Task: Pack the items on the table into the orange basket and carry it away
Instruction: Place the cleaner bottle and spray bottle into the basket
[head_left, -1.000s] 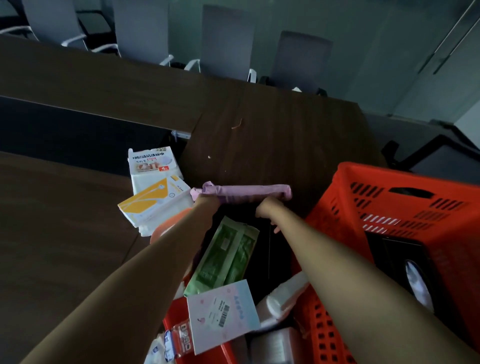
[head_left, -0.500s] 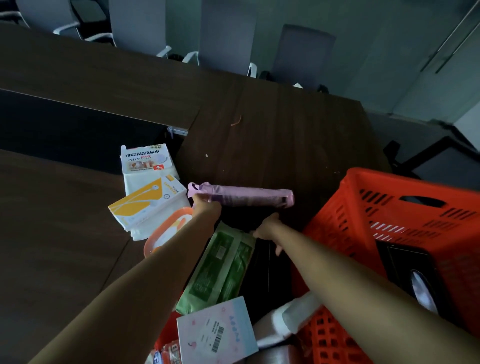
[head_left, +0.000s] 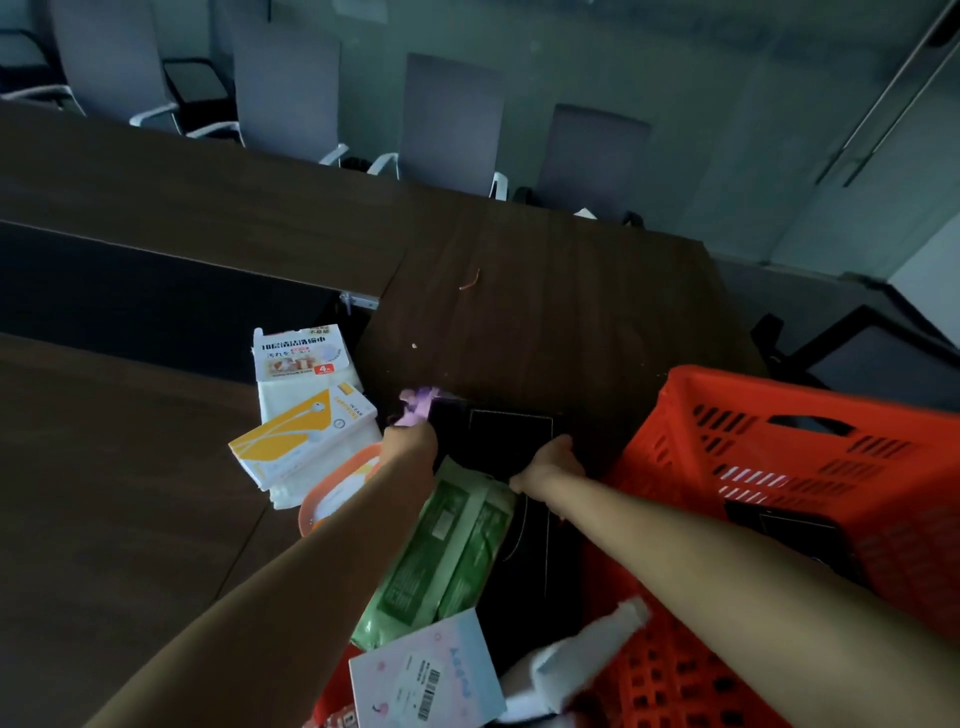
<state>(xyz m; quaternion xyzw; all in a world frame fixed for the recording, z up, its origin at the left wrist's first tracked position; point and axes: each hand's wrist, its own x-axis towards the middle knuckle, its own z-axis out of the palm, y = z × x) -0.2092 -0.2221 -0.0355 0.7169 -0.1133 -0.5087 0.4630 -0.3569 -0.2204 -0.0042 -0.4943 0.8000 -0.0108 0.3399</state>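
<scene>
Both bare forearms outstretched forward, left hand and right hand fisted, knuckles away, well apart.

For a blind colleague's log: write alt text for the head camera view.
Two bare arms reach over a dark table: the left hand grips a pink folded item, the right hand holds a black flat item. An orange basket sits to the right, with packets scattered to the left and below.

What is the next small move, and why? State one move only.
Probably carry the pink bundle rightward over the rim of the orange basket and lower it in. The left hand is closed on its end, the right hand sits on the black item that hides the rest, and the basket stands just right of both hands.
</scene>
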